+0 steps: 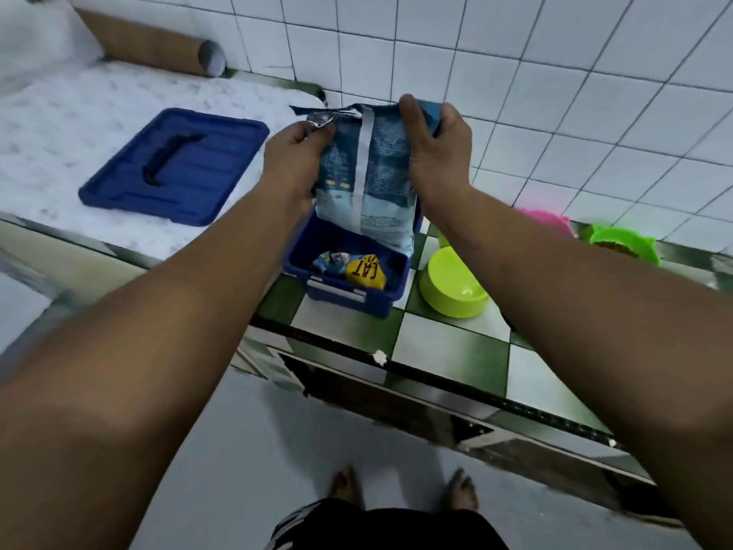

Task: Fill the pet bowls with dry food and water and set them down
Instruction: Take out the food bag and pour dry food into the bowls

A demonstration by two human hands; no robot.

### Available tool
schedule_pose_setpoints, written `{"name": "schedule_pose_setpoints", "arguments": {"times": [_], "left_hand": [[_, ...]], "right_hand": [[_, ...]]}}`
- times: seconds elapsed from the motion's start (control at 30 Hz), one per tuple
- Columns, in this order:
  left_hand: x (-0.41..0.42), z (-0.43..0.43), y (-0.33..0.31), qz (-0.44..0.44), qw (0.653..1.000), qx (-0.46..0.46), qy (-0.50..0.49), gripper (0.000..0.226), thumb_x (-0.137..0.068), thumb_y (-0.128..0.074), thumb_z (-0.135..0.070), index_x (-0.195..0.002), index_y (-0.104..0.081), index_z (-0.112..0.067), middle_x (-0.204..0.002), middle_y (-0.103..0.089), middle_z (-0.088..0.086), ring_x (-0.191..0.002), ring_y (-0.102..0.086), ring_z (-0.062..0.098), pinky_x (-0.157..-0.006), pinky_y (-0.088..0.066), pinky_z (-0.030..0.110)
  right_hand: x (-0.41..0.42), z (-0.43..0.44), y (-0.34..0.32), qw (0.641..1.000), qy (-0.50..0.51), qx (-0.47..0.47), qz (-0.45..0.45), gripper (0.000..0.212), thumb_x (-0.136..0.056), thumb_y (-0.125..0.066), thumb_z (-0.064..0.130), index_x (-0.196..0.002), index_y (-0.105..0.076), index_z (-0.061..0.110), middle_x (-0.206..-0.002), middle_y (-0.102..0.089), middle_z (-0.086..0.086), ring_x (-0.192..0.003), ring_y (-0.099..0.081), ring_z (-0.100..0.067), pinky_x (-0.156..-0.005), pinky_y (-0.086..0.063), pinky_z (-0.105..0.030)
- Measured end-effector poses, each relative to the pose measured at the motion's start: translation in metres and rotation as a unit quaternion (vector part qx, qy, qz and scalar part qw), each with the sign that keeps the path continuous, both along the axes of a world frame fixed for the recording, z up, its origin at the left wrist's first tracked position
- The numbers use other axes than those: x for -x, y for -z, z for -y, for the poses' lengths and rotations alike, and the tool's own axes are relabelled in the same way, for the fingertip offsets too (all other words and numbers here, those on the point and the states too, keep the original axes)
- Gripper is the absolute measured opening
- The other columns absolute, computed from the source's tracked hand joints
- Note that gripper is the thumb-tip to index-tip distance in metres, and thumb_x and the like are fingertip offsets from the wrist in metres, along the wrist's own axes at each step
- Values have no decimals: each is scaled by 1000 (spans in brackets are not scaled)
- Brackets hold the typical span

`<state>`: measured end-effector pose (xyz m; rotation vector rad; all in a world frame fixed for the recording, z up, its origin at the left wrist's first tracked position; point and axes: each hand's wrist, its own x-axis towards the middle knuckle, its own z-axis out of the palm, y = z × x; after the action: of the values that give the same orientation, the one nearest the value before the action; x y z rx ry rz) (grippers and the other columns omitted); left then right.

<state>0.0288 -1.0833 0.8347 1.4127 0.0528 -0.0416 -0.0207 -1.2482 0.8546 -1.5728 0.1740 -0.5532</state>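
A blue bag of dry pet food point(371, 172) stands upright in an open blue plastic box point(349, 267) on the counter. My left hand point(295, 160) grips the bag's upper left edge by the torn foil top. My right hand point(436, 152) grips its upper right edge, thumb on the front. Just right of the box sits an empty lime-green bowl point(452, 283). Farther right, a green bowl point(624, 242) holds brown kibble, and a pink bowl point(545, 220) shows behind my right forearm.
The box's blue lid point(174, 164) lies on the white marbled counter to the left. Small yellow and blue food packets point(353, 265) lie in the box. A cardboard tube point(158, 45) leans on the tiled wall. The counter's edge point(396, 367) runs green-and-white checkered.
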Motion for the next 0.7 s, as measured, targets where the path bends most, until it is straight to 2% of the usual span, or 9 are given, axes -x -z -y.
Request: {"name": "schedule_pose_setpoints", "arguments": {"times": [0.1, 0.17, 0.27, 0.37, 0.47, 0.57, 0.7], "left_hand": [[-25, -4, 21, -17, 1000, 11, -5, 17, -90, -74, -21, -98, -72, -6, -110, -75, 23, -104, -72, 40, -89, -58, 60], [-39, -4, 36, -27, 1000, 2, -6, 20, -85, -75, -26, -96, -75, -9, -108, -76, 20, -108, -70, 42, -93, -56, 61], [-57, 0, 54, -33, 999, 8, -6, 7, -93, -71, -19, -95, -75, -14, -104, -78, 14, -104, -72, 37, -92, -59, 56], [-71, 8, 72, -48, 999, 10, 1, 7, -98, -66, -16, -96, -74, -15, -104, -78, 12, -104, -73, 36, -92, -59, 56], [-77, 16, 91, -68, 998, 13, 1, 8, -98, -66, -20, -100, -73, -17, -106, -78, 10, -103, -74, 33, -93, -58, 57], [-83, 23, 106, -68, 997, 22, -5, 6, -95, -68, -22, -96, -73, -21, -105, -78, 10, -104, -73, 35, -93, -57, 60], [-91, 32, 113, -45, 999, 13, -14, 6, -97, -65, -17, -100, -70, -20, -108, -76, 12, -106, -71, 35, -94, -57, 56]], "right_hand": [[-23, -4, 16, 1000, -4, 0, -19, 36, -93, -68, 38, -75, -44, 19, -62, -42, 9, -52, -38, -2, -52, -35, -23], [-34, -3, 29, 999, -9, 4, -40, 36, -93, -69, 39, -74, -45, 20, -63, -43, 9, -54, -39, -4, -54, -36, -25], [-51, 1, 48, 998, -13, 16, -66, 34, -93, -69, 38, -73, -47, 22, -63, -44, 10, -56, -40, -6, -57, -37, -27], [-63, 6, 60, 993, -59, 47, -90, 23, -91, -73, 29, -88, -56, 14, -71, -54, 7, -57, -51, 0, -59, -45, -21], [-66, 16, 69, 982, -115, 95, -119, 27, -88, -77, 20, -104, -58, 9, -85, -62, 5, -65, -57, 8, -65, -49, -14], [-71, 33, 79, 961, -161, 167, -152, 28, -83, -81, 19, -103, -63, 11, -89, -69, 0, -76, -64, -7, -75, -54, -26], [-84, 50, 91, 944, -137, 248, -169, 15, -79, -80, 14, -87, -67, 17, -81, -66, -4, -74, -59, -13, -71, -50, -30]]}}
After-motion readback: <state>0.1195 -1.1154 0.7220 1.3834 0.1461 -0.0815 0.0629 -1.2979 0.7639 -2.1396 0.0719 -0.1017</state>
